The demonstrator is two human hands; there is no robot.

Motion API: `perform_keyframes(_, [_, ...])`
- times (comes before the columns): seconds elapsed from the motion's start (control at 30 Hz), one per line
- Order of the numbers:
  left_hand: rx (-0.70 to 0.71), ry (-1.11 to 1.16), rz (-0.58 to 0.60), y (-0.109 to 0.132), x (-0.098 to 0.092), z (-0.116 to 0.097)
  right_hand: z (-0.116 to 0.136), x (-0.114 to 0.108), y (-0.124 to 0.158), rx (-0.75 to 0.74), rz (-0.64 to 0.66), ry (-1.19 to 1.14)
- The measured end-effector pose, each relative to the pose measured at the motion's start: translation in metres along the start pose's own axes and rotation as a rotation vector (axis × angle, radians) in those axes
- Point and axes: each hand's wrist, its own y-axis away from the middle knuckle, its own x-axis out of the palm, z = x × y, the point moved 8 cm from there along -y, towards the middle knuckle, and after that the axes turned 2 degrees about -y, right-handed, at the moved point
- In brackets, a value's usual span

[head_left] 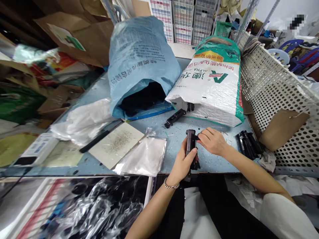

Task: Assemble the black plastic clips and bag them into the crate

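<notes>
nearest us: pale sleeve (284, 212). our left hand (183, 162) wraps a black part (190, 141) above the desk (171, 147), long axis pointing up or away, we cannot tell which; our right hand (211, 142), fingers nearly closed, pinches its right side toward the far end. beyond: white sack (206, 89).

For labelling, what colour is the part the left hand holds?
The part is black, clearest in the head view.

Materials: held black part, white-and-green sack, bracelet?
Black part: probably plastic, semi-gloss; soft highlights along edges, painted metal possible. White-and-green sack: likely woven plastic, slight sheen; stiff folds. Bracelet: apparently metal, shiny silver; bright glints.
</notes>
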Motion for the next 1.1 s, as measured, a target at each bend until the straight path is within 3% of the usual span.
perform_keyframes(0.07, [0.013, -0.057, -0.025, 0.002, -0.003, -0.001, -0.003, 0.012, -0.005, 0.056, 0.04, -0.168])
perform_keyframes(0.17, [0.038, -0.089, -0.094, -0.003, -0.015, 0.0, -0.011, 0.039, 0.001, 0.342, 0.12, -0.565])
perform_keyframes(0.23, [0.023, -0.042, -0.16, -0.008, -0.026, 0.004, -0.002, 0.054, 0.011, 0.43, 0.204, -0.693])
perform_keyframes(0.33, [-0.01, 0.052, -0.245, -0.014, -0.037, 0.006, 0.029, 0.057, 0.023, 0.224, 0.255, -0.474])
perform_keyframes(0.43, [-0.026, 0.108, -0.225, -0.017, -0.034, 0.006, 0.058, 0.059, 0.037, -0.026, 0.19, -0.108])
perform_keyframes(0.57, [-0.1, 0.097, -0.18, -0.025, -0.036, 0.025, 0.065, 0.072, 0.047, -0.149, 0.118, 0.061])
perform_keyframes(0.63, [-0.1, 0.016, -0.249, -0.031, -0.052, 0.042, 0.054, 0.082, 0.037, -0.121, 0.17, 0.011])
perform_keyframes(0.73, [0.001, -0.247, -0.415, -0.038, -0.078, 0.061, 0.025, 0.097, -0.003, 0.023, 0.259, -0.107])
perform_keyframes(0.8, [0.074, -0.457, -0.428, -0.042, -0.076, 0.072, -0.001, 0.105, -0.042, 0.123, 0.246, -0.121])
perform_keyframes(0.93, [0.194, -0.752, -0.356, -0.045, -0.049, 0.086, -0.048, 0.131, -0.112, 0.174, 0.261, -0.012])
perform_keyframes(1.0, [0.207, -0.742, -0.331, -0.044, -0.048, 0.088, -0.066, 0.144, -0.128, 0.19, 0.326, -0.006])
perform_keyframes(1.1, [0.197, -0.552, -0.352, -0.041, -0.071, 0.08, -0.077, 0.147, -0.127, 0.259, 0.359, -0.039])
